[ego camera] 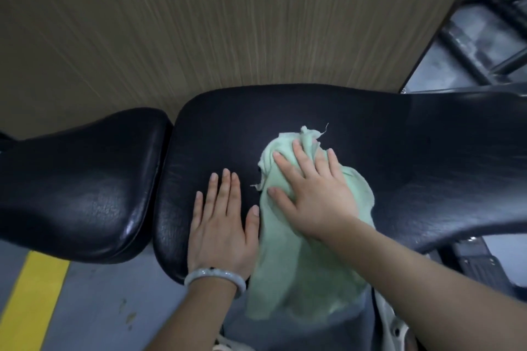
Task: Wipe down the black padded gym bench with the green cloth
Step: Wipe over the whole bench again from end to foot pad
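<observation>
mid-wipe: right hand (316,194) flat, fingers spread, pressing green cloth (296,251) on the long pad of the bench (399,151), cloth trailing off near edge. left hand (221,225) flat on bare pad, bracing. next, probably sweep right, then left seat pad (77,179)

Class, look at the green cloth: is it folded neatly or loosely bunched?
Loosely bunched: the green cloth lies rumpled under the right hand, its near end hanging over the bench edge.
</observation>
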